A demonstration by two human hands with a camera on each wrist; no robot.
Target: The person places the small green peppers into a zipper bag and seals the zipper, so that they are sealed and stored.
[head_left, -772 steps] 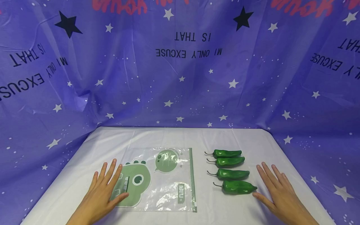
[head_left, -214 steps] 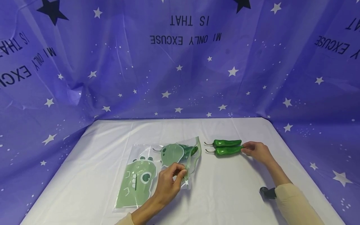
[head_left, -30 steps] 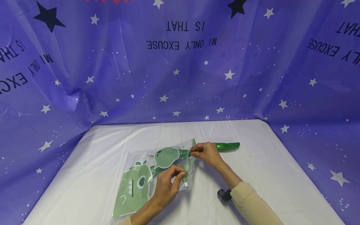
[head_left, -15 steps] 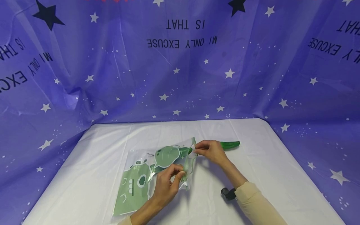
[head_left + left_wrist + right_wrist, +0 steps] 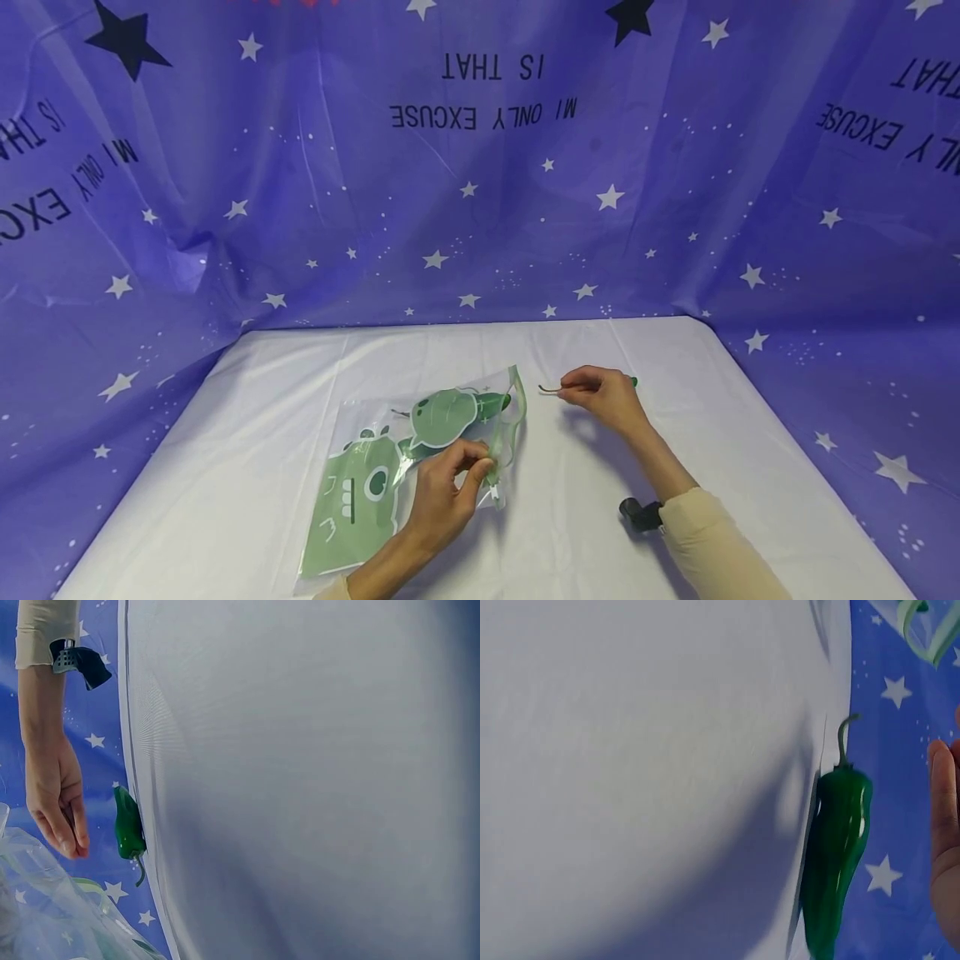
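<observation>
In the head view my left hand pinches the green zip edge of a clear zip-lock bag printed with a green dinosaur. The bag's mouth gapes toward the right. Green peppers lie inside it, partly hidden by the print, so their number is unclear. My right hand hovers above one loose pepper on the table, its fingers close together and holding nothing. From the head, only that pepper's stem and tip show around the hand. In the left wrist view a gap separates my right hand from the pepper.
A white cloth covers the table. Purple star-printed fabric hangs behind it and along both sides. A black wrist camera juts from my right sleeve, low over the table.
My right hand has moved right, from the bag's mouth to above the last loose pepper. The left hand stays at the bag's edge. Earlier, several peppers lay outside the flat bag.
</observation>
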